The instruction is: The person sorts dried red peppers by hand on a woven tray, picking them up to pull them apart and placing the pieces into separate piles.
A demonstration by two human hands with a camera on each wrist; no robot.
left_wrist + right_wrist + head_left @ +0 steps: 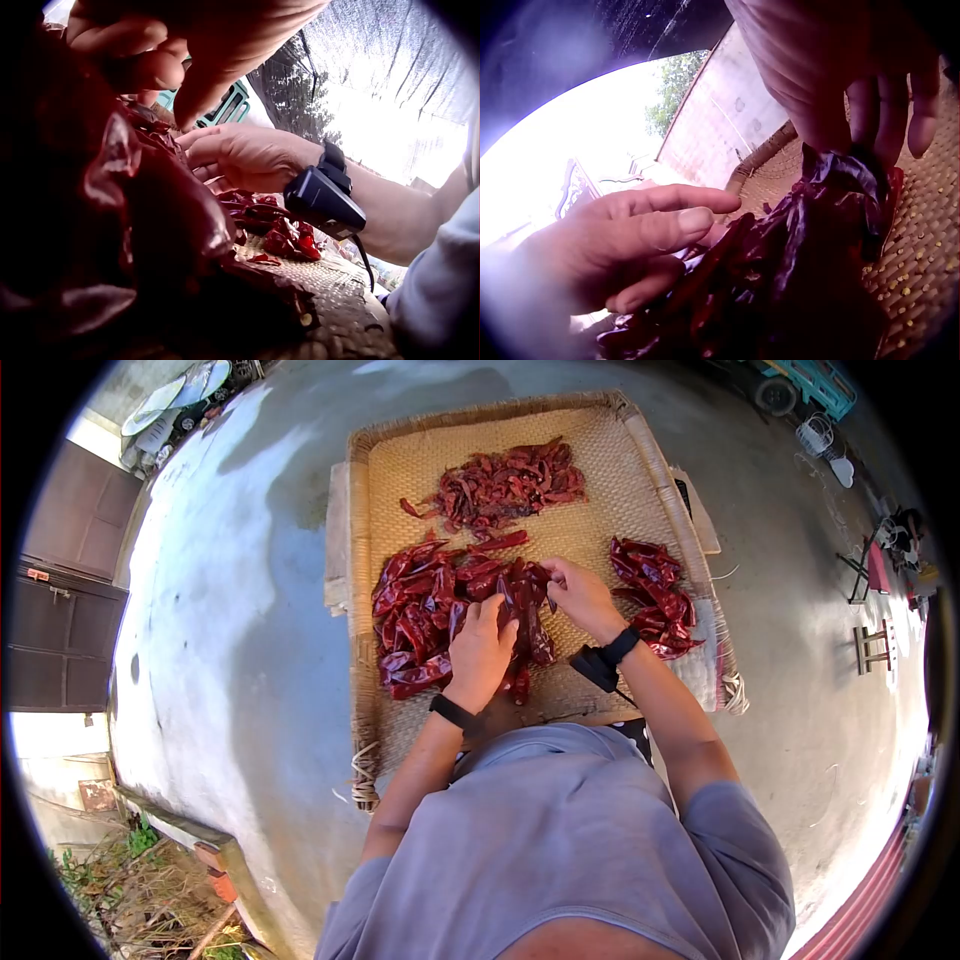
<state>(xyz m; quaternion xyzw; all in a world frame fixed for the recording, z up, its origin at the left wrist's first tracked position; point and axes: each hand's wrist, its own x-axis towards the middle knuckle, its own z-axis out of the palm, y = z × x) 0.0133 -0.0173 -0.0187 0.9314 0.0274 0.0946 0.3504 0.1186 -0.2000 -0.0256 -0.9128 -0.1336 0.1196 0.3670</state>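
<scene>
Glossy dark red dried chili peppers lie in a large heap (415, 615) at the near left of a woven tray (590, 450). My left hand (482, 650) is over the right side of this heap, thumb and index finger nearly straight beside the peppers in the right wrist view. My right hand (583, 598) pinches a dried chili pepper (851, 176) between thumb and fingers at the heap's right edge. Close in front of the left wrist camera, shiny peppers (176, 202) fill much of the view.
Smaller, crumpled chili pieces (510, 485) are spread at the tray's far side. Another group of peppers (655, 595) lies near its right rim. A concrete floor (290, 610) surrounds the tray, with a small stool (876, 647) off to the right. Both wrists wear black straps.
</scene>
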